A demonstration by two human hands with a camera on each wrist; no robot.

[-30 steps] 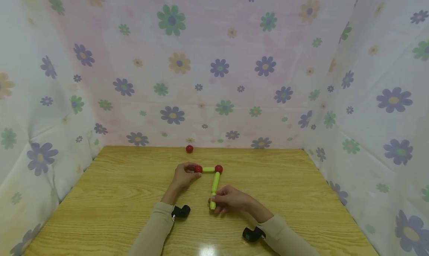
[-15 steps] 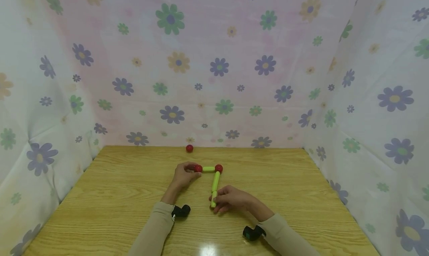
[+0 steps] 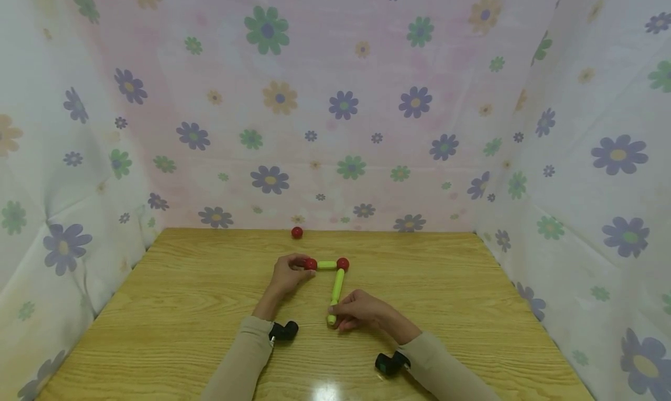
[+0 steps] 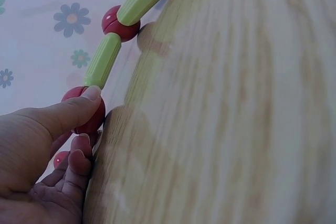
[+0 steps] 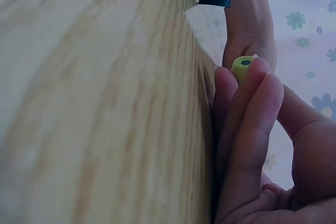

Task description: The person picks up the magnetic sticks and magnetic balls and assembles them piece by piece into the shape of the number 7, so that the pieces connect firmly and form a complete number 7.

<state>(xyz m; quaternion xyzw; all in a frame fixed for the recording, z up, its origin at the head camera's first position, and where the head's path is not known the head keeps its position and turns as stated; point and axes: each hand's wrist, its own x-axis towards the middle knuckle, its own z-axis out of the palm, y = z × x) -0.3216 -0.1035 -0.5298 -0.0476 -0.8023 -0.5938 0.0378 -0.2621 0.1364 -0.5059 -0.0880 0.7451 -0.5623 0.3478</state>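
Observation:
My left hand [image 3: 289, 274] pinches a red ball [image 4: 93, 121] between thumb and fingers, close to the table. A short yellow-green rod [image 3: 327, 265] joins that ball to a second red ball [image 3: 343, 264] on its right. From the second ball a longer yellow-green rod [image 3: 338, 285] runs toward the front. At its near end my right hand [image 3: 362, 309] pinches another short yellow-green rod [image 3: 331, 319], partly covered by the fingers. In the right wrist view this rod's tip [image 5: 242, 65] shows a dark round spot between the fingertips.
A loose red ball [image 3: 297, 232] sits at the back edge of the wooden table [image 3: 209, 308]. Flower-printed cloth [image 3: 314, 127] hangs behind the table and along both sides. A black camera [image 3: 285, 331] is strapped to the left wrist, another camera [image 3: 392, 364] to the right.
The short rod in my right hand has tilted and its near end has shifted slightly up and left. The left hand and both joined balls stay almost still.

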